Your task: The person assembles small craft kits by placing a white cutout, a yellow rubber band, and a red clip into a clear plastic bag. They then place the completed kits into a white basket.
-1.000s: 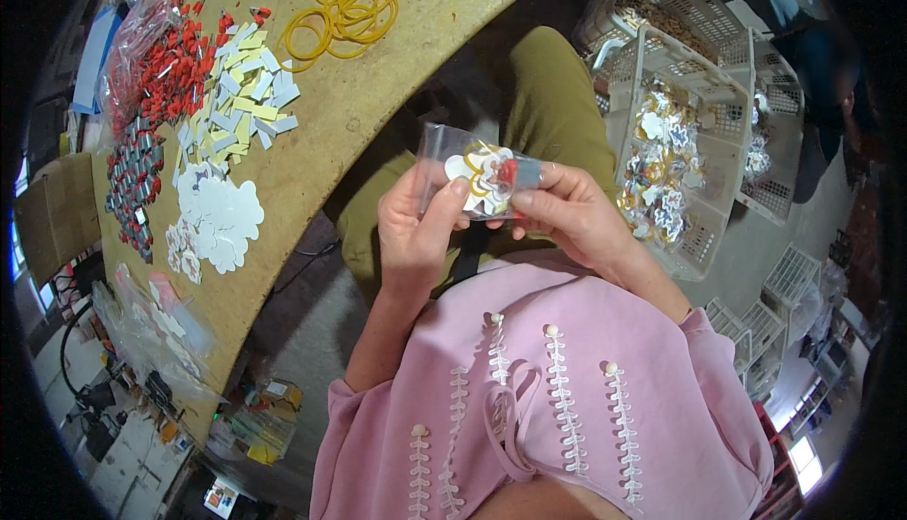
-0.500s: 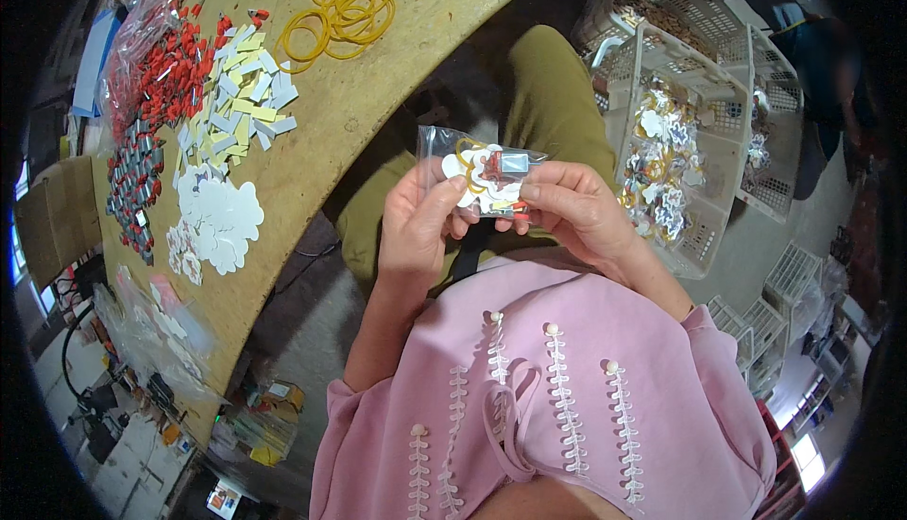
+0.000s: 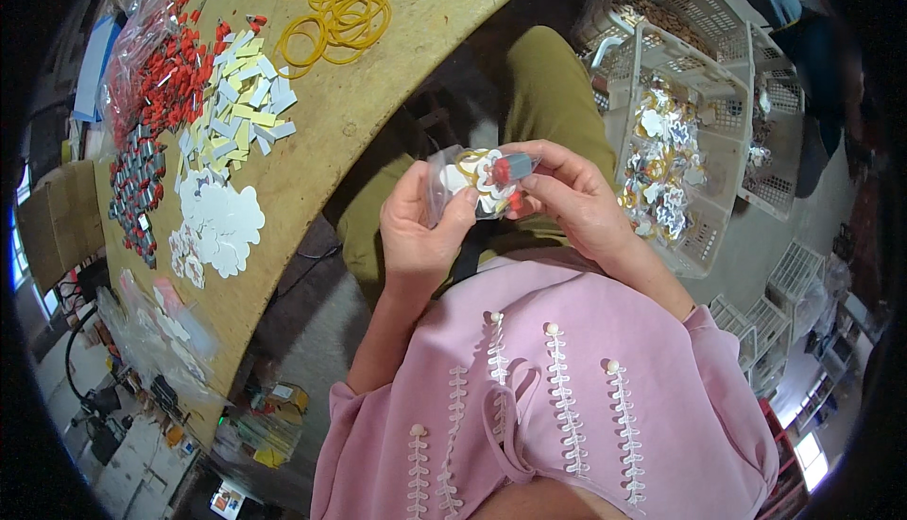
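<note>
A small clear plastic bag is held between my two hands above my lap. Inside it show white flower-shaped pieces, a yellow rubber band, a small grey motor with a red end, and a bit of red wire or plastic. My left hand pinches the bag's left side, thumb on top. On the other side, my right hand grips the bag's right edge beside the motor, thumb and fingers closed. The fingers under the bag are partly hidden.
On the table at left lie yellow rubber bands, red parts, small motors, white and yellow strips and white flower-shaped cards. At right, a white plastic crate holds many filled bags.
The bag has tilted and crumpled a little between my hands. My left thumb has slid right across it, and the motor end sits slightly further right.
</note>
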Demonstrator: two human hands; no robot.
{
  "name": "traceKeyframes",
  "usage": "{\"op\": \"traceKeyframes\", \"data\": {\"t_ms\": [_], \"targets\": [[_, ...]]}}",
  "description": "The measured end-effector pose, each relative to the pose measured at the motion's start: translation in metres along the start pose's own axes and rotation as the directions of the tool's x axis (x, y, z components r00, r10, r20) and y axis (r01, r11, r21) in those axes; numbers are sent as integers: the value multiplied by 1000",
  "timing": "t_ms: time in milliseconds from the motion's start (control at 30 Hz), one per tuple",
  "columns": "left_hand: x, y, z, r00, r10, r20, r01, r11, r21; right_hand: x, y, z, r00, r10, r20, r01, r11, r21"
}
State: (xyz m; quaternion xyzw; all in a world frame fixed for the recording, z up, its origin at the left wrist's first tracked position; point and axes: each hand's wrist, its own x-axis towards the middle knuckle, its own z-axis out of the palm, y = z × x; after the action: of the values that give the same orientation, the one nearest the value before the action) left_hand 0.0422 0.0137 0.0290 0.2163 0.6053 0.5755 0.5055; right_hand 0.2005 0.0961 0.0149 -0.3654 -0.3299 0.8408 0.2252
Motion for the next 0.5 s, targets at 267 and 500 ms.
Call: {"op": "traceKeyframes", "data": {"t_ms": [267,500], "targets": [[-9,1,1,975,215,53,-220,918,330,3,13,-14,980,69,185,-123,946,301],[-13,10,13,972,226,70,-236,934,267,8,32,-15,904,165,394,-380,730,567]]}}
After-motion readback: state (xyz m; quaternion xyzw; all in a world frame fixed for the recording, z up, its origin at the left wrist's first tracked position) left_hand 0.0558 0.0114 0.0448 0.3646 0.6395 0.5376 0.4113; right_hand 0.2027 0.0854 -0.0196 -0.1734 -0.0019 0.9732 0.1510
